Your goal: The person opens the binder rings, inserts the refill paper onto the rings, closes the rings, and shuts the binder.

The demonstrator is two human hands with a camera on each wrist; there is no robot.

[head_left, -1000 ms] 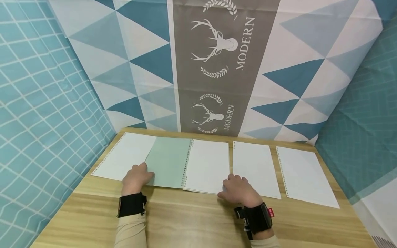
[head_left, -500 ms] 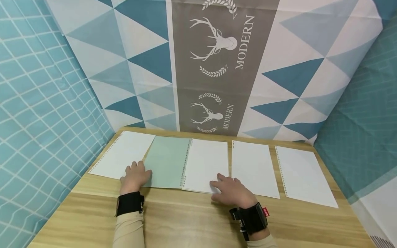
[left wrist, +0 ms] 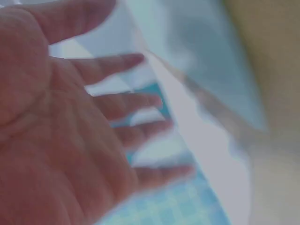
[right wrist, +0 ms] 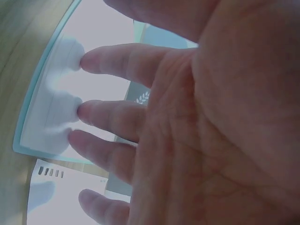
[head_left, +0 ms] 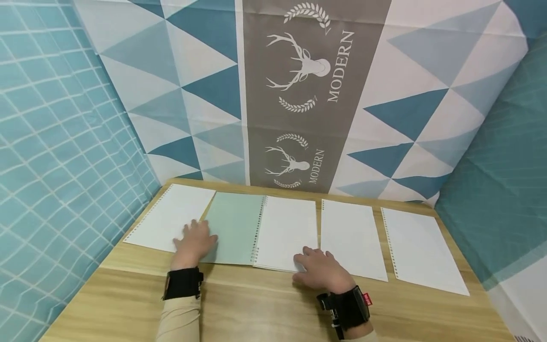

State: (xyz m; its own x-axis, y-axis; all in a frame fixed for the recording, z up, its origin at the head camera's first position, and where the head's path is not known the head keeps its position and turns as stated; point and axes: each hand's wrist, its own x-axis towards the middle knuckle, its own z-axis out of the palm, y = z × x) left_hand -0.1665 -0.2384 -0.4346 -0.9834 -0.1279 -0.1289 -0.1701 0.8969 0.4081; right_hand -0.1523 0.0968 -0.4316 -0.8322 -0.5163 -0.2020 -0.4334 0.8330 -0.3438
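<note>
A spiral notebook lies spread on the wooden table, its pale green cover (head_left: 235, 228) to the left of the coil and its white pages (head_left: 286, 228) to the right. My left hand (head_left: 195, 242) hovers at or rests on the gap between the green cover and a loose punched sheet (head_left: 168, 213); contact is unclear. Its fingers look straight and spread in the left wrist view. My right hand (head_left: 322, 270) is over the lower right corner of the pages, fingers spread. In the right wrist view the fingertips (right wrist: 91, 61) cast shadows on the page. Neither hand holds anything.
Right of the notebook lie two more loose punched sheets, a nearer one (head_left: 352, 240) and a far right one (head_left: 423, 249). A patterned cloth wall (head_left: 290, 118) rises behind the table (head_left: 256, 304), with a blue checked cloth (head_left: 64, 142) on the left.
My right hand has shifted slightly left over the page corner, and its fingers have spread from a looser curl. My left hand's fingers have spread too. The papers lie as before.
</note>
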